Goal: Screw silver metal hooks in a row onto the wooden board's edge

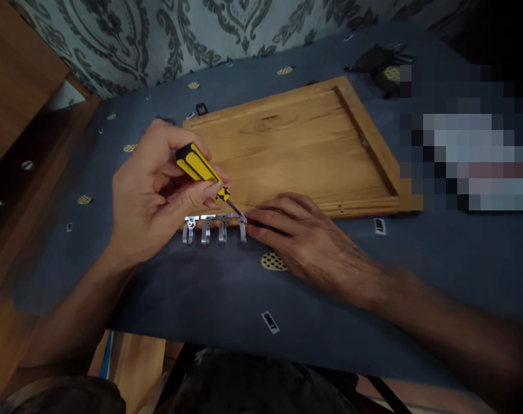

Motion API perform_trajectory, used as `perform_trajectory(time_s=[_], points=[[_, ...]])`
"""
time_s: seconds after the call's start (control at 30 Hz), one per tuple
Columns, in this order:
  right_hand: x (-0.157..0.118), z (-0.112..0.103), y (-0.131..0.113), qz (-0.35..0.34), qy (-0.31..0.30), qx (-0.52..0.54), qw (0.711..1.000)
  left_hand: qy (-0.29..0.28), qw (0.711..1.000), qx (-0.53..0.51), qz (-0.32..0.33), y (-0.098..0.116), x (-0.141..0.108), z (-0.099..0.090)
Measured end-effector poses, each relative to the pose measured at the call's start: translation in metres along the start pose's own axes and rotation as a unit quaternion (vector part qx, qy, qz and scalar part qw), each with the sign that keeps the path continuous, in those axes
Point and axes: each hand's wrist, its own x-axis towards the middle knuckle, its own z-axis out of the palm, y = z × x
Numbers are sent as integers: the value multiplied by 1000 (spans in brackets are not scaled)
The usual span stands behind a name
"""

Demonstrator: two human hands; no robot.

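A yellow and black screwdriver point(199, 167) is gripped in my left hand point(152, 190), its thumb and fingers closed on the handle. Slanting down to the right, the metal shaft ends at the rightmost hook of a silver hook rail point(216, 217). That rail carries several curved hooks and lies along the near edge of a wooden framed board point(279, 144). My right hand point(308, 236) pinches the rail's right end, close to the screwdriver tip. Its fingertips partly cover that end, and any screw there is too small to make out.
A dark blue patterned cloth point(201, 287) covers the surface under the board. Behind stands a patterned grey wall covering point(244, 29). A dark object point(376, 63) lies at the back right, near a blurred-out patch. Wooden furniture point(24, 75) borders the left side.
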Motion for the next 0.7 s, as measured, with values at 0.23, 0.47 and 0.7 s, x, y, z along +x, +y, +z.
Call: perform_trajectory(time_s=[0.23,0.47,0.7], points=[[0,-1,0,-3,8,-1,1000,8,1000,-8,-14,0,-3,2],[0,0,0,-1,6,-3,1000,19,999,-26,12,5,-3,3],[0,-2,0,-3,10,-2,1000,84,995,-51,8,-5,3,-2]])
